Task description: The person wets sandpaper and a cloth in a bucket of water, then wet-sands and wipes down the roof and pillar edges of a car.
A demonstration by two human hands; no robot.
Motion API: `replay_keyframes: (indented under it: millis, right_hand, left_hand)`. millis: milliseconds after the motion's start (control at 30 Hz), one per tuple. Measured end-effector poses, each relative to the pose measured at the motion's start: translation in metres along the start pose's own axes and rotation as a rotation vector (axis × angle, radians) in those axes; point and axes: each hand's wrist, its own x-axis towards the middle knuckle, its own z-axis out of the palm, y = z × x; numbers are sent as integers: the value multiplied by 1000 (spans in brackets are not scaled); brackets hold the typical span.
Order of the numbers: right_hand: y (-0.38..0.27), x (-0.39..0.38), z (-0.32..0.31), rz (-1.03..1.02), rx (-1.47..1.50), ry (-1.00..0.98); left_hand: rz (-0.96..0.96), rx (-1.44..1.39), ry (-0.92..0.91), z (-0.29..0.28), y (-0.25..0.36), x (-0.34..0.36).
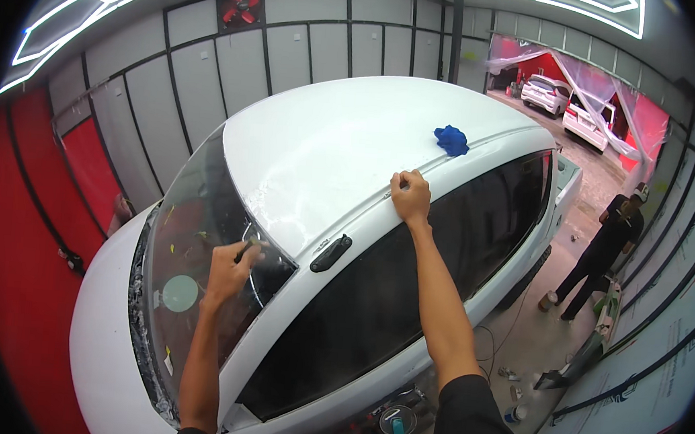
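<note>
A white car's roof spreads out in front of me. Over the upper corner of the windshield, my left hand is closed on a small dark tool whose kind I cannot make out. My right hand is a fist at the groove along the roof's near side; what it grips, if anything, is hidden by the fingers. On the roof edge between my hands lies a black handled piece, possibly a cutter. A crumpled blue cloth rests on the roof beyond my right hand.
Dark side windows lie below my arms. A person in dark clothes stands at the right by the wall. A round container is low beside the car, and a cable runs on the floor. Farther back, white cars are parked.
</note>
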Motion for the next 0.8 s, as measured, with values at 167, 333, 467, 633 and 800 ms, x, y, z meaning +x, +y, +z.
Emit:
replay_keyframes:
  millis: [167, 333, 467, 633, 800]
  right_hand:
    - [3, 12, -10, 28, 28, -182]
    - [-129, -67, -23, -171, 339, -80]
    - [-221, -212, -38, -121, 519, -732]
    - [-209, -292, -24, -34, 393, -934]
    - [-210, -315, -26, 66, 508, -968]
  left_hand:
    - [-159, 78, -141, -37, 36, -78]
    - [-300, -412, -9, -35, 16, -153]
    - [-372, -734, -81, -6, 14, -184]
    - [-569, -822, -123, 19, 4, -217]
    - [-594, -1206, -209, 14, -15, -257]
